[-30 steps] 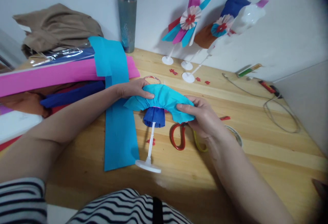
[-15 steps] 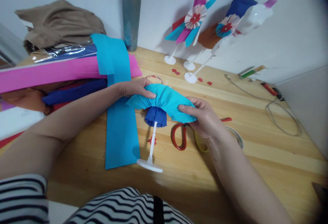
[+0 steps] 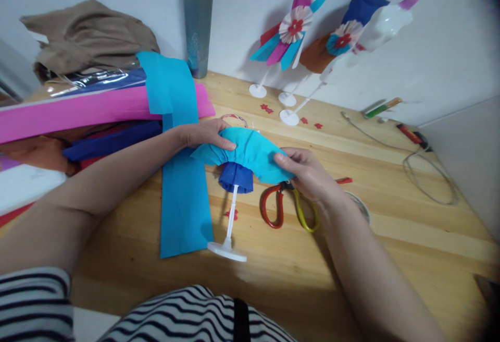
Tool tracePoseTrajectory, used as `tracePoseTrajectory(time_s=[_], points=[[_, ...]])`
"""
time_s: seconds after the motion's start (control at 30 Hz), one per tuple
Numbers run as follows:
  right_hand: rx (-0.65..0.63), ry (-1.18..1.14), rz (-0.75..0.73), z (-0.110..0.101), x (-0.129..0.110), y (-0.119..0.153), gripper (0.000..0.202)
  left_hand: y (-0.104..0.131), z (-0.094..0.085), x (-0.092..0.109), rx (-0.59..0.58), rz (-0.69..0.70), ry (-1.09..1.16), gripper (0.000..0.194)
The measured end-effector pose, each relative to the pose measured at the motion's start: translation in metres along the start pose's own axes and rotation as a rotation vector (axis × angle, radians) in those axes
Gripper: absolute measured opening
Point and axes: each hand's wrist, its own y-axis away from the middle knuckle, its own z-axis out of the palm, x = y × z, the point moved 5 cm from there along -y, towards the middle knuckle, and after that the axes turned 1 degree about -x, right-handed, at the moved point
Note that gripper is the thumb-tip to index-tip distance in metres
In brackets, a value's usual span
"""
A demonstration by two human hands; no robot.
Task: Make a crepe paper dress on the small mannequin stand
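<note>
A gathered turquoise crepe paper strip [image 3: 250,146] arches between my hands. My left hand [image 3: 211,136] pinches it at the left, thumb on top. At its right end my right hand [image 3: 299,167] grips it between thumb and fingers. Beneath the strip shows a dark blue paper skirt [image 3: 236,177] on a white plastic stand [image 3: 232,219] with a round base, tilted over the table. The strip hides whatever is above the skirt. Below my right hand lie scissors [image 3: 273,211] with one red and one yellow handle. A long turquoise paper strip [image 3: 185,211] lies flat under my left forearm.
At left are pink paper [image 3: 97,110], other folded papers and a brown cloth [image 3: 97,34]. A metal bottle [image 3: 198,29] stands by the wall. Several dressed figures on white stands [image 3: 289,118] are at the back. A cable [image 3: 406,170] and a tape roll [image 3: 359,206] lie right.
My right hand has shifted slightly up along the strip's right end, and more of the scissors shows. My left hand keeps its hold.
</note>
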Motion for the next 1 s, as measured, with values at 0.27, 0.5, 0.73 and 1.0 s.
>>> tracePoseTrajectory(time_s=[0.27, 0.5, 0.73, 1.0], points=[[0.008, -0.031, -0.009, -0.001, 0.007, -0.007, 0.036, 0.0, 0.0, -0.002, 0.006, -0.021, 0.03, 0.042], [-0.026, -0.009, 0.038, 0.004, 0.005, -0.01, 0.036, 0.0, 0.0, -0.001, 0.021, -0.024, 0.01, 0.033], [0.099, 0.211, -0.016, -0.006, 0.009, -0.018, 0.026, -0.001, 0.001, -0.001, 0.009, -0.019, 0.056, 0.041], [0.181, 0.436, -0.083, -0.005, 0.005, -0.02, 0.019, 0.0, 0.001, -0.001, 0.038, -0.019, 0.063, 0.041]])
